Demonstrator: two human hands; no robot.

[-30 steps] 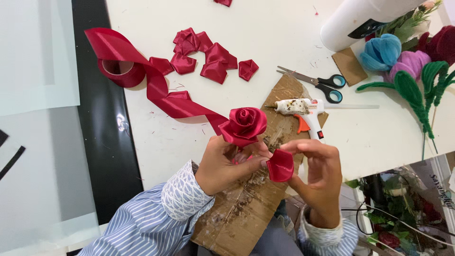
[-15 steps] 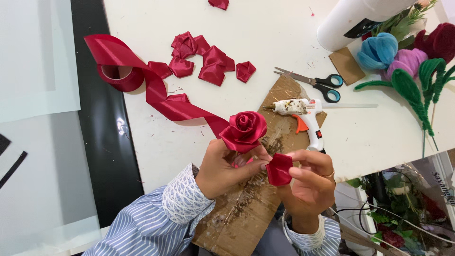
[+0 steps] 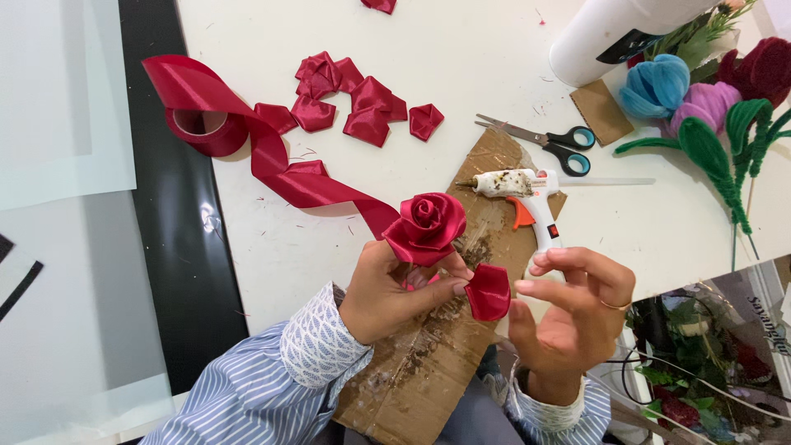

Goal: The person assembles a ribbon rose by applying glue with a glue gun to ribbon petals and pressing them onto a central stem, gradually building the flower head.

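I see my left hand [image 3: 394, 288] closed around the base of a red ribbon rose [image 3: 425, 227], holding it upright above a strip of cardboard [image 3: 428, 363]; the thumb presses a loose red petal [image 3: 488, 292] against the rose's lower edge; my right hand [image 3: 573, 309] sits just beside it, fingers spread and half curled, fingertips at the petal's rim, though I cannot tell whether they actually pinch it or have let go. Both wrists show striped blue sleeves [image 3: 247, 395].

Directly behind the right hand a white glue gun [image 3: 527, 194] with an orange trigger lies on the cardboard, its nozzle pointing left, its handle partly hidden by my fingers; beyond it, scissors [image 3: 548, 142] with teal-lined handles rest on the white table [image 3: 264, 247]. To the left a spool of red ribbon [image 3: 202, 124] trails a long band [image 3: 305, 181] toward the rose; a cluster of folded red petals [image 3: 354, 103] lies near it, well apart from my hands. At the far right stand fuzzy blue, purple and dark red flowers [image 3: 684, 95] with green stems, next to a white cylinder [image 3: 610, 33].
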